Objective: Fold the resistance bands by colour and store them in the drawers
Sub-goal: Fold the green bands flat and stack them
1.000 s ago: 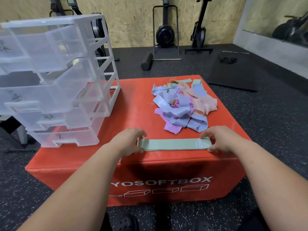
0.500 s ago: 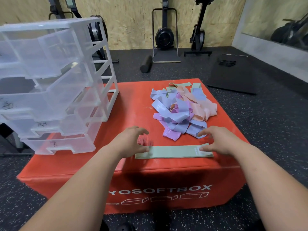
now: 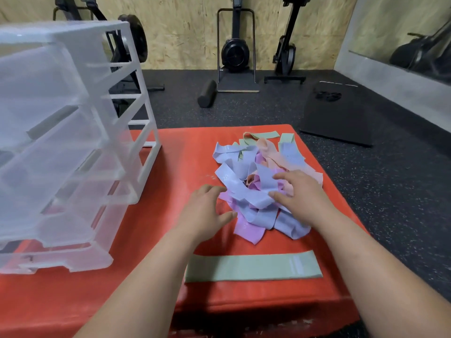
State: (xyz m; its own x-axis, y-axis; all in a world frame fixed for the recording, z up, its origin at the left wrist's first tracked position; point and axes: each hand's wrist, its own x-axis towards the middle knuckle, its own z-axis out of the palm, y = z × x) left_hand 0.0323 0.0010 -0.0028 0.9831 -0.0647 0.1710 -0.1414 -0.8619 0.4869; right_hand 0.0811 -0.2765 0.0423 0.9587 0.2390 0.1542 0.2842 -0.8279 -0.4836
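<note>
A flat green band [image 3: 252, 267] lies alone near the front edge of the red soft box [image 3: 151, 284], with neither hand on it. Behind it sits a tangled pile of bands [image 3: 258, 181] in blue, purple, peach and green. My right hand [image 3: 296, 196] rests on the pile, thumb and fingers around a blue band [image 3: 246, 195]. My left hand [image 3: 207, 211] hovers at the pile's left edge with relaxed fingers, holding nothing. The clear plastic drawer unit [image 3: 66, 152] stands on the box's left side, drawers pulled partly out.
Dark rubber gym floor surrounds the box. A black mat [image 3: 341, 115] lies at the back right, a foam roller [image 3: 207, 93] and exercise machines [image 3: 235, 47] stand against the plywood wall.
Both hands left the ends of the flattened green band and moved forward to the pile. The camera moved closer, so the drawer unit looks larger.
</note>
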